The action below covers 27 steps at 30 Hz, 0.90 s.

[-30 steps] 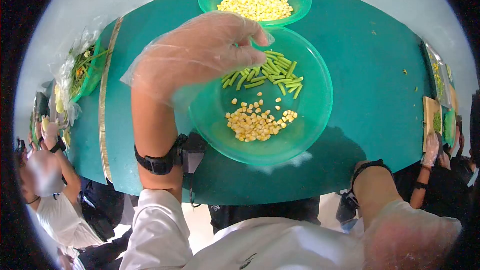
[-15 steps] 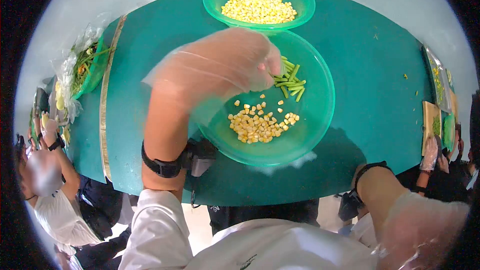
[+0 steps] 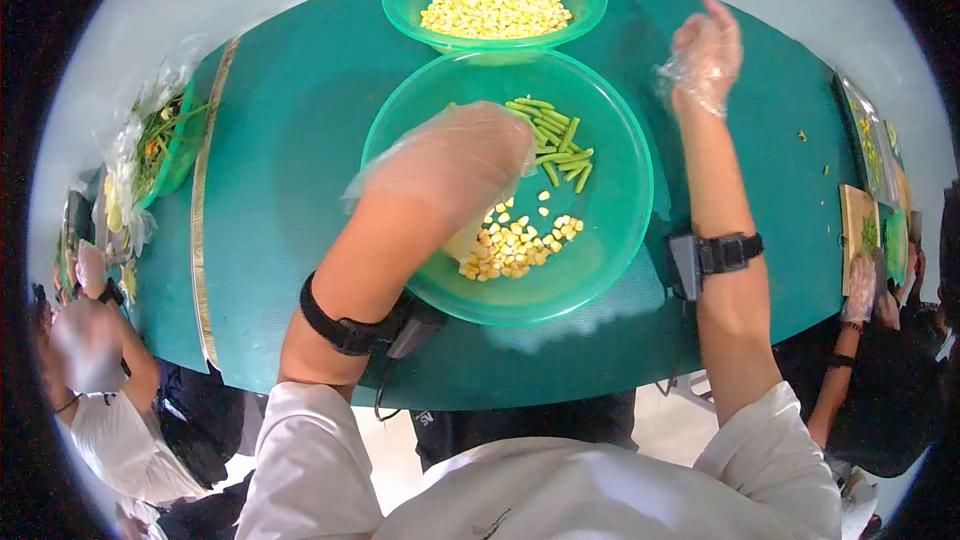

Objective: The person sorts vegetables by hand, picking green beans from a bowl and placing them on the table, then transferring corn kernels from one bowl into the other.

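My left hand (image 3: 450, 165), in a clear plastic glove, reaches into the near green bowl (image 3: 610, 250); its fingers are hidden under the back of the hand. Cut green bean pieces (image 3: 560, 145) lie beside it to the right, and loose corn kernels (image 3: 515, 248) lie just below it. My right hand (image 3: 708, 52), also gloved, is raised over the table to the right of the bowls, its fingers curled and blurred. Behind the near bowl stands a second green bowl (image 3: 398, 5) with a heap of corn kernels (image 3: 497, 8).
On the left, a green basket (image 3: 180, 155) and plastic bag (image 3: 122, 160) hold greens. A tray (image 3: 868, 145) and cutting board (image 3: 855, 215) lie at the right edge. Co-workers are at both sides, one with a gloved hand (image 3: 860, 290) near the board.
My right hand has swung up from the lower right to beside the bowls. My left hand has moved down and left within the near bowl, uncovering more bean pieces.
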Available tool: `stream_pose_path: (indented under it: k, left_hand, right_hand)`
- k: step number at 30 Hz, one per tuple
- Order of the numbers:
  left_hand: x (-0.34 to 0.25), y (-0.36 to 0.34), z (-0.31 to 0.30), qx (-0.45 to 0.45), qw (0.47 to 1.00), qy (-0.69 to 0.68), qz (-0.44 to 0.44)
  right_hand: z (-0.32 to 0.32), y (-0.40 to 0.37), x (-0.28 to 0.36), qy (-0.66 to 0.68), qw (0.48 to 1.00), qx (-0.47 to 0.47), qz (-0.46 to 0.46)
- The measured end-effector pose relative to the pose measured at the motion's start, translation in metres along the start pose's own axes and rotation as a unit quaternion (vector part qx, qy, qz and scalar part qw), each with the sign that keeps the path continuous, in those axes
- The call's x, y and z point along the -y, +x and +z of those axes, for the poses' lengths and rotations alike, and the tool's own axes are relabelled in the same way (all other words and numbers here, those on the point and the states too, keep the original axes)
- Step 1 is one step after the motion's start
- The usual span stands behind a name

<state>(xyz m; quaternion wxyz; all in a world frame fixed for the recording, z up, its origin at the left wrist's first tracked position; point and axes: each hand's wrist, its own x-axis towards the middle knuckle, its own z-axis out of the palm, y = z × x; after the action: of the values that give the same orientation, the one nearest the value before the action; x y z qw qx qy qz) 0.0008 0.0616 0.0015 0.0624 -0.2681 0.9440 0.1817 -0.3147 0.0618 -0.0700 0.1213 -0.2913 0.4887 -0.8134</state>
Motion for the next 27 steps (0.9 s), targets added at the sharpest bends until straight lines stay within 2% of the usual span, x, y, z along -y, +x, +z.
stream_pose_path:
  k: [3, 7, 12, 18, 24, 27]
  left_hand:
    - [0.001, 0.0, 0.005, -0.013, 1.0, 0.005, 0.009]
    - [0.003, 0.001, 0.02, -0.067, 0.997, 0.008, 0.031]
    - [-0.001, 0.001, 0.022, -0.098, 0.994, 0.005, 0.043]
    - [-0.006, -0.003, 0.017, -0.065, 0.997, 0.044, 0.012]
    - [-0.005, -0.005, 0.019, -0.092, 0.995, 0.032, 0.024]
    - [-0.005, -0.003, 0.015, -0.035, 0.998, 0.04, 0.021]
  right_hand:
    - [0.0, -0.007, -0.009, -0.005, 0.994, -0.032, 0.101]
    - [0.005, -0.011, -0.008, -0.109, 0.986, 0.008, 0.122]
    - [0.0, -0.007, -0.018, -0.125, 0.986, 0.031, 0.11]
    - [-0.002, -0.007, -0.021, -0.153, 0.982, 0.042, 0.102]
    - [0.001, -0.009, -0.02, -0.152, 0.982, 0.055, 0.096]
    - [0.0, -0.008, -0.021, -0.175, 0.979, 0.056, 0.084]
